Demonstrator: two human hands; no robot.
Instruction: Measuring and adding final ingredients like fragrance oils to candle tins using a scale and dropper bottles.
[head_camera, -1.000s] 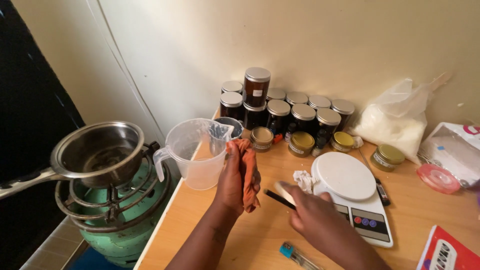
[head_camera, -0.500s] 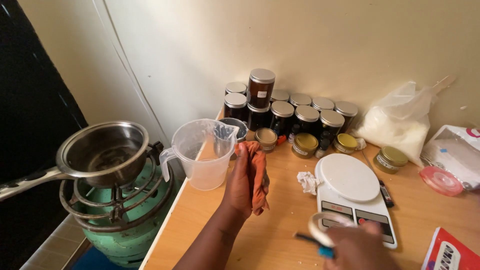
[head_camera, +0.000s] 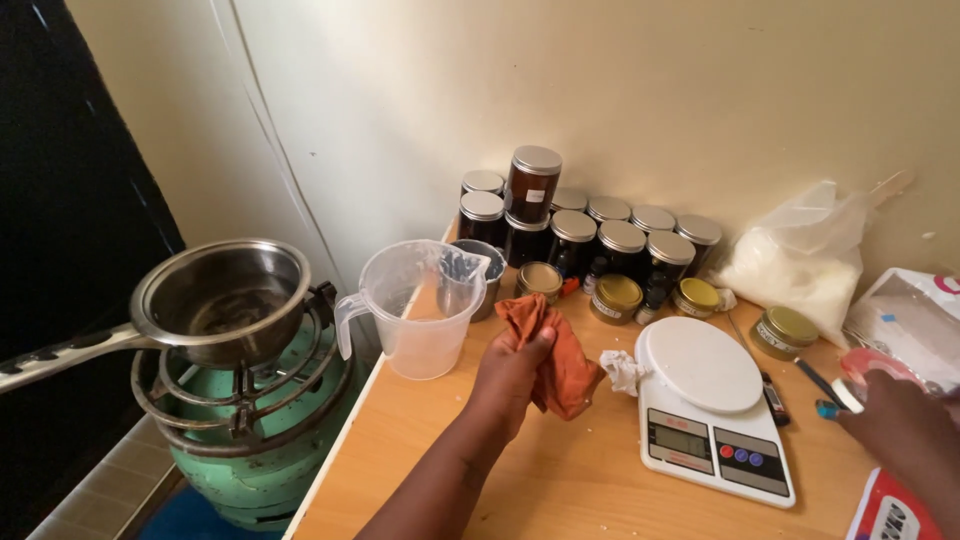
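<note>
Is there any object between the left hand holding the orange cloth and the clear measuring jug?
Nothing visible. The left hand grips the orange cloth just right of the measuring jug, with only bare wooden tabletop between them. The scale lies on the opposite side.

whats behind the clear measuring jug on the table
Behind the clear measuring jug stands a small metal cup, mostly covered by the jug, so its contents cannot be seen. Further back are dark jars with silver lids against the wall.
</note>
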